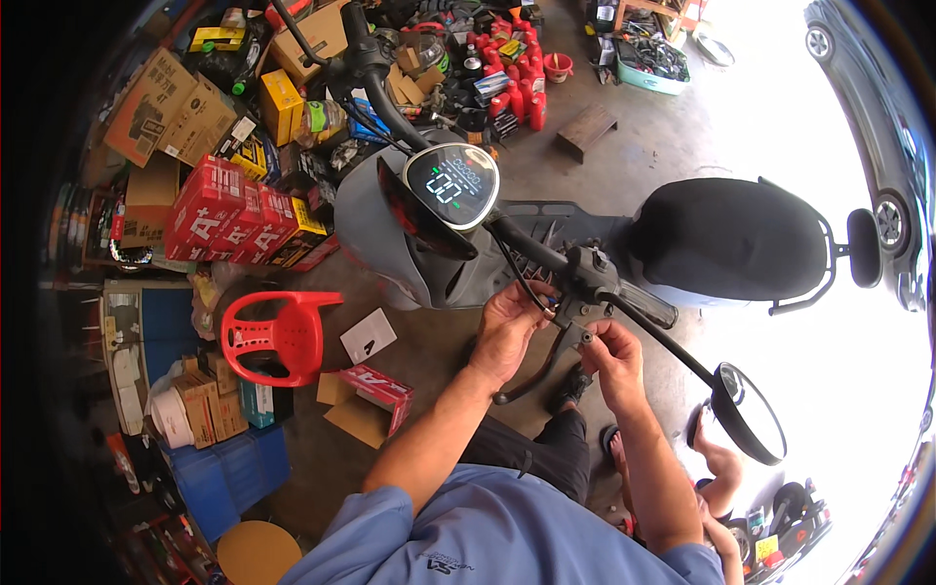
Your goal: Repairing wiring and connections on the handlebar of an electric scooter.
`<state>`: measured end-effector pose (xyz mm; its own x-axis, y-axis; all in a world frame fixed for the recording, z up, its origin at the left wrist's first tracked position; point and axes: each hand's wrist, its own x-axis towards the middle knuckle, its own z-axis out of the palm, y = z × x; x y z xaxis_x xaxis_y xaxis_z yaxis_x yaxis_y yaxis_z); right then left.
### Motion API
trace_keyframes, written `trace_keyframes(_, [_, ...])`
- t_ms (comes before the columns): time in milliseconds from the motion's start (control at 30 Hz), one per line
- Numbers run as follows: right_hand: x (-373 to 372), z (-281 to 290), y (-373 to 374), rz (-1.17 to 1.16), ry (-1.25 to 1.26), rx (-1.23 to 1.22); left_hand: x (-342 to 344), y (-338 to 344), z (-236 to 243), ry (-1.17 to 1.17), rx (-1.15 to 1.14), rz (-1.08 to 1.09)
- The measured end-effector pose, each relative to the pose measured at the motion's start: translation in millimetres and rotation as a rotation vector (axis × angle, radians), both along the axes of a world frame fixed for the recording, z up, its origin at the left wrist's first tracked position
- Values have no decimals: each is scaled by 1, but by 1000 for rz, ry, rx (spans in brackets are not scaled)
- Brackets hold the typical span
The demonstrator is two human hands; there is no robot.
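An electric scooter stands across in front of me, its round display (pixel 451 185) lit. Both my hands are at the brake lever (pixel 536 375) on the near handlebar end, beside the grip (pixel 648 305). My left hand (pixel 509 331) has its fingers closed at the lever's bracket, next to the black cable; a small blue bit shows at the fingertips, too small to name. On the other side of the bracket, my right hand (pixel 616 359) pinches close to the lever's pivot end. Whatever lies between its fingertips is hidden. The round mirror (pixel 749 413) hangs out past my right forearm.
A red plastic chair (pixel 283 337) and an opened carton (pixel 366 402) are on the floor to the left. Stacked red boxes (pixel 229 219) stand behind them. The scooter's black seat (pixel 731 239) extends right. Another person's leg (pixel 720 468) shows at the lower right.
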<state>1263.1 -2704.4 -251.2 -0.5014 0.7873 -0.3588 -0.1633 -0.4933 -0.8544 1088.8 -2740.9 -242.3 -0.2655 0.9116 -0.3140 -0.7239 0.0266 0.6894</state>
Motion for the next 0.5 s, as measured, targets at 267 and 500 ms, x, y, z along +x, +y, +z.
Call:
trace_keyframes(267, [0, 8, 6, -53, 53, -62, -2, -3, 8, -29, -14, -26])
trace_keyframes(500, [-2, 12, 9, -12, -77, 23, -24, -17, 45, 1057, -191, 50])
